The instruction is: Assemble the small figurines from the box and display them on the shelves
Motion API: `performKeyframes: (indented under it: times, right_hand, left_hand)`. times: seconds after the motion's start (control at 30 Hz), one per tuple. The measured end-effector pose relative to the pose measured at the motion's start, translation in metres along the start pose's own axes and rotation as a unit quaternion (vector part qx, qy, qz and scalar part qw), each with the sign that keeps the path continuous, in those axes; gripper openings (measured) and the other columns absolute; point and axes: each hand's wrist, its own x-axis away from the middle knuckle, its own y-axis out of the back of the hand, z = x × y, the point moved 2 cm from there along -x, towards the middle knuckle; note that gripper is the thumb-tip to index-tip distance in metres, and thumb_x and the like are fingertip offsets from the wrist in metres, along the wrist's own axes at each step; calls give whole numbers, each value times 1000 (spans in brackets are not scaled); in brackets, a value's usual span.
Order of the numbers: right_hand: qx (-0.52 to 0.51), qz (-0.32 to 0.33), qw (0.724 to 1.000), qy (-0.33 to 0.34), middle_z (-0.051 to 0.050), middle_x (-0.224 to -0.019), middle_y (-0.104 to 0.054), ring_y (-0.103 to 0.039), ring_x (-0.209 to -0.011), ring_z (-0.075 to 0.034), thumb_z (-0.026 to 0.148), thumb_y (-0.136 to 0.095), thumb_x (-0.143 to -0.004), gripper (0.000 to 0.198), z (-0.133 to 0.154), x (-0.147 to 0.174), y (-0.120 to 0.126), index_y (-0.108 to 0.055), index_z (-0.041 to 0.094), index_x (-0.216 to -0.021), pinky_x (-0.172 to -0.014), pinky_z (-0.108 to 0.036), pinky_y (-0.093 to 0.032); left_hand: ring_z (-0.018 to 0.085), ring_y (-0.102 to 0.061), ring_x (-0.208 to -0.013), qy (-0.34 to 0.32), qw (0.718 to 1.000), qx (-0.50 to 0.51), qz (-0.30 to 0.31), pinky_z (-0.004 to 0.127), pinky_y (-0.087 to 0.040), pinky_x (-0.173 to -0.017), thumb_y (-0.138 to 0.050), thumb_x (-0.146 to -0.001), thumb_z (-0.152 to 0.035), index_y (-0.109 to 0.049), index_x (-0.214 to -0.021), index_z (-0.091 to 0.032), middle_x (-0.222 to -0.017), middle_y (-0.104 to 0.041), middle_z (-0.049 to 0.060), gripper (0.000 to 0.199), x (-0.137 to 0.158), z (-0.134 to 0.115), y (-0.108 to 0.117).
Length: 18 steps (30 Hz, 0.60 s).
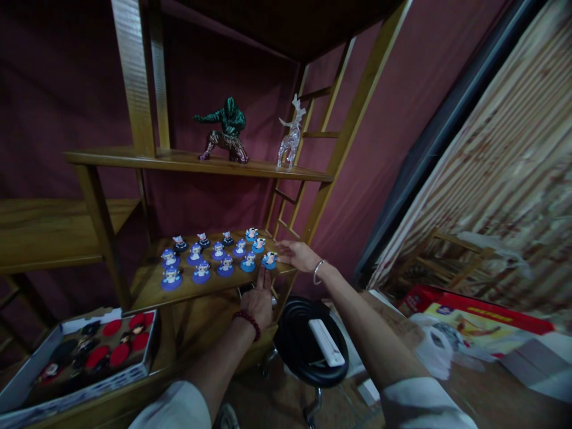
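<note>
Small figurines on round bases stand in rows on a wooden shelf [147, 286]. At the front right corner is a figurine on a blue base [269, 260]. My left hand [258, 302], with a red bead bracelet, reaches up from below, its extended fingers at the front of that base. From the right, my right hand [298, 255], with a silver bracelet, stretches its fingers beside the same figurine. Neither hand visibly grips it. Nearby stand another blue-based figurine [248, 262], a purple-based figurine [226, 266] and a black-based figurine [179, 243] in the back row.
Above, a shelf board [179, 161] carries a green kneeling statue [227, 131] and a clear deer statue [291, 137]. An open box [149, 357] of red-based figurines lies lower left. Below my hands is a black stool [290, 333] bearing a white box [327, 342].
</note>
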Motion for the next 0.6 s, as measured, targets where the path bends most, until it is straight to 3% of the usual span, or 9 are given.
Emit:
performKeyframes:
  times: [0.3,0.6]
  right_hand:
    - [-120,-49,992,9,-3,-102,-61,-58,-93,-16,20,-66,-63,57,-21,9,-47,-46,22,-116,-85,-31,-45]
    - [-161,-82,983,-28,-1,-101,-60,-59,-87,-12,13,-61,-67,50,-17,9,-55,-47,24,-114,-84,-27,-46]
  left_hand:
    - [21,-56,-96,9,1000,20,10,31,-47,-77,-52,-60,-11,-3,-136,-15,-143,3,15,91,0,2,5]
    - [22,-55,-98,8,999,38,12,31,-46,-77,-54,-62,-17,-4,-136,-15,-143,4,15,90,0,2,6]
